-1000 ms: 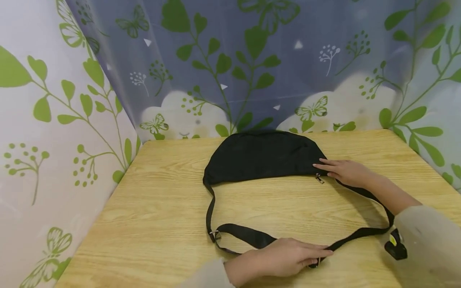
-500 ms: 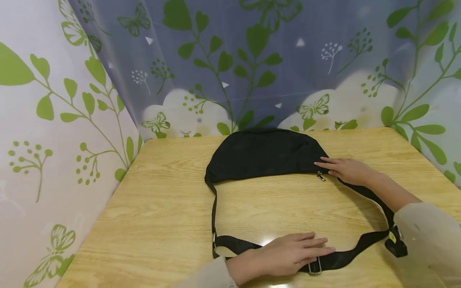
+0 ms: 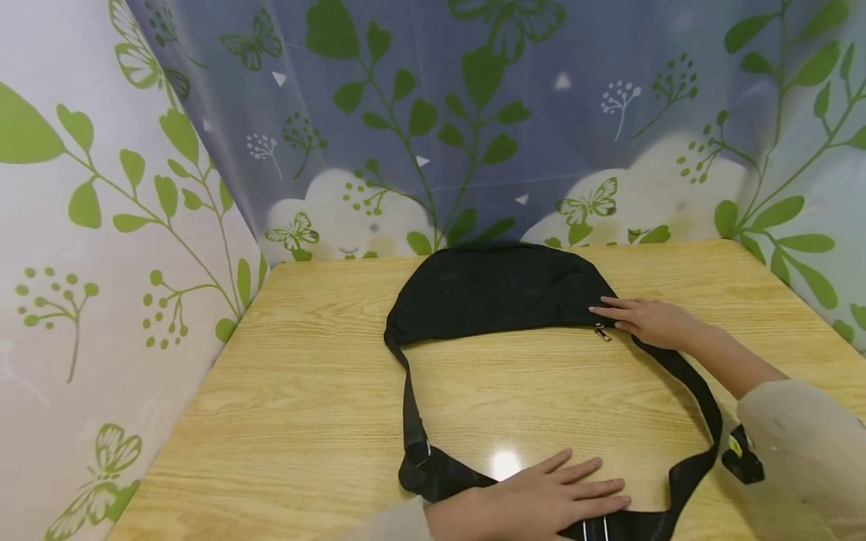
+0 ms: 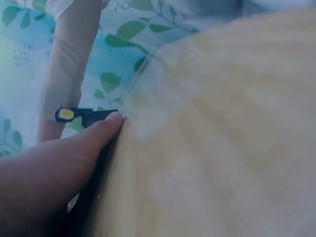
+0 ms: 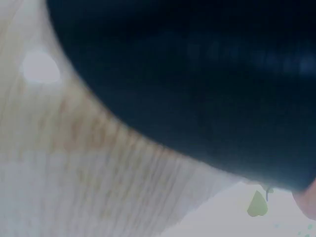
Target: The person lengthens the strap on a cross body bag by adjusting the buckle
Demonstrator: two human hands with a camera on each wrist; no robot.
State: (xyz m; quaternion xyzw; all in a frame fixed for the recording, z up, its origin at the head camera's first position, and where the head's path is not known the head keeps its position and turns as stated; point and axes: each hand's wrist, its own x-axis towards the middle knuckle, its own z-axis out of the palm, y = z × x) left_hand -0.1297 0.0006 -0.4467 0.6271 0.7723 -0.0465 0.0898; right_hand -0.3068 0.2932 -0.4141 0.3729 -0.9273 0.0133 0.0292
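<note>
A black waist bag [image 3: 501,293] lies on the wooden table in the head view, its curved side toward the back wall. Its black strap [image 3: 707,402] loops toward the front. My left hand [image 3: 531,500] presses on the front stretch of strap, fingers spread and straight, beside a metal-framed buckle [image 3: 595,529]. A strap slider [image 3: 419,453] sits at the left bend. My right hand [image 3: 652,323] rests straight fingers on the bag's right end, near the zipper pull [image 3: 602,333]. Dark bag fabric [image 5: 197,98] fills much of the right wrist view.
The table [image 3: 304,391] meets a patterned blue backdrop [image 3: 419,90] at the back and a pale leafy one [image 3: 101,225] on the left. A small black device with a yellow mark [image 3: 743,457] is by the right sleeve [image 3: 805,443].
My left hand has flattened and spread its fingers, moving slightly toward the front. The front strap has come nearer with the buckle, and its left slider has swung round. My right hand stays put.
</note>
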